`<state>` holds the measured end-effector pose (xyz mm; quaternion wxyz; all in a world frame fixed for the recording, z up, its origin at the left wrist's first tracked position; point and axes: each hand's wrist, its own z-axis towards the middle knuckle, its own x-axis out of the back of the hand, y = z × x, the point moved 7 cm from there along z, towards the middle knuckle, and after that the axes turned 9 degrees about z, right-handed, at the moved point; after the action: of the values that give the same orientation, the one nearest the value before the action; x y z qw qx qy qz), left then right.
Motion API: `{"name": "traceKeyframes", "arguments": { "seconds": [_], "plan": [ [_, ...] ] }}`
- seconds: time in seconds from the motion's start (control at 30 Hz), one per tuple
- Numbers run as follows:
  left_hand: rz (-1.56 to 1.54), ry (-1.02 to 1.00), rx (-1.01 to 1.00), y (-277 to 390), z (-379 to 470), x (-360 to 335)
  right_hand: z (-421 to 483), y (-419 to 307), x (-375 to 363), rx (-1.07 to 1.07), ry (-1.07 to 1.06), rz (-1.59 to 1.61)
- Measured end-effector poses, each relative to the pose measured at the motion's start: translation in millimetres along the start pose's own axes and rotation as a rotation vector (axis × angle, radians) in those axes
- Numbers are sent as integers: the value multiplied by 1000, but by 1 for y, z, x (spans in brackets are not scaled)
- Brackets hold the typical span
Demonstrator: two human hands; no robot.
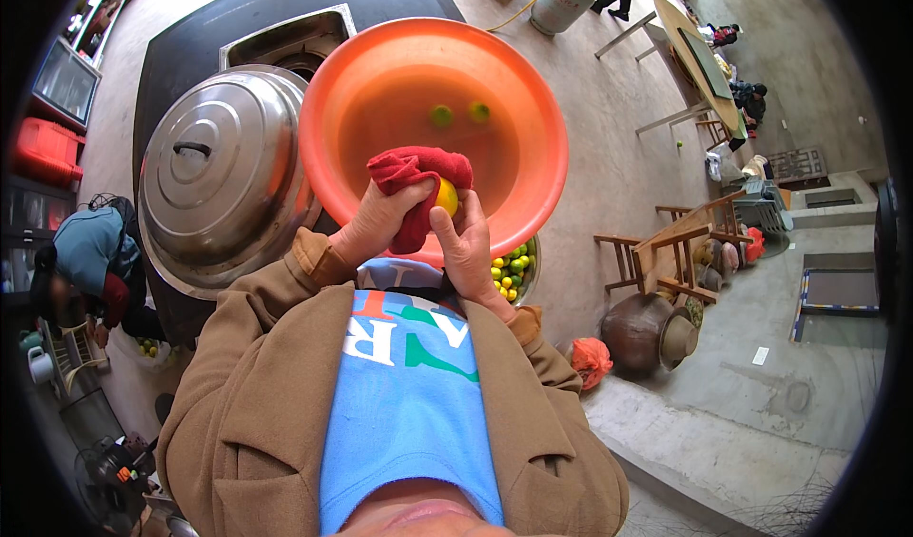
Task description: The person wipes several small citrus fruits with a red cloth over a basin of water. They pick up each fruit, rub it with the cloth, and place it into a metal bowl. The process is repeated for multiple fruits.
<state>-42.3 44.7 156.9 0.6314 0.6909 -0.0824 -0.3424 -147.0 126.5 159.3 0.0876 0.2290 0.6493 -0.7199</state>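
Note:
My left hand point(389, 216) grips a red cloth point(414, 166) that wraps part of a yellow citrus fruit point(447, 197). The fingers of my right hand point(467, 241) close around the fruit's other side. Both hands are over the near part of a large orange plastic basin point(549, 137), which holds murky water. Two green citrus fruits, one point(441, 115) beside the other point(478, 112), lie in the water. Below the basin's near right rim, a metal bowl point(536, 273) holds several green and yellow citrus fruits point(513, 269), partly hidden by the basin.
A large steel pot lid point(221, 159) is left of the basin, on a dark stove table point(175, 45). A gas cylinder point(563, 5) stands beyond. At the left a person point(96, 251) bends over. Wooden stools point(667, 251) and a brown jar point(635, 330) are at the right.

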Motion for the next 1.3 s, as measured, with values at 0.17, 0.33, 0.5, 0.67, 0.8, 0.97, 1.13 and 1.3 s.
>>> {"name": "traceKeyframes", "arguments": {
  "seconds": [0.17,0.33,0.5,0.67,0.8,0.97,1.13,1.3],
  "plan": [
    [-123,23,41,0,3,4,0,0,-2,0,-18,-37],
    [-251,-41,147,-8,4,3,1,-1,4,-12,20,15],
    [132,-108,125,-14,-1,1,4,-1,18,-126,99,19],
    [214,-46,23,-6,0,2,6,-1,13,-52,76,-3],
    [55,-29,30,-2,7,8,9,2,10,-135,21,-57],
    [-415,-7,252,-23,7,16,7,-3,2,-129,-2,-85],
    [-491,66,339,-37,5,19,6,-14,4,7,66,-478],
    [-553,-228,393,-28,0,7,5,-38,-3,310,41,-896]
  ]
}}
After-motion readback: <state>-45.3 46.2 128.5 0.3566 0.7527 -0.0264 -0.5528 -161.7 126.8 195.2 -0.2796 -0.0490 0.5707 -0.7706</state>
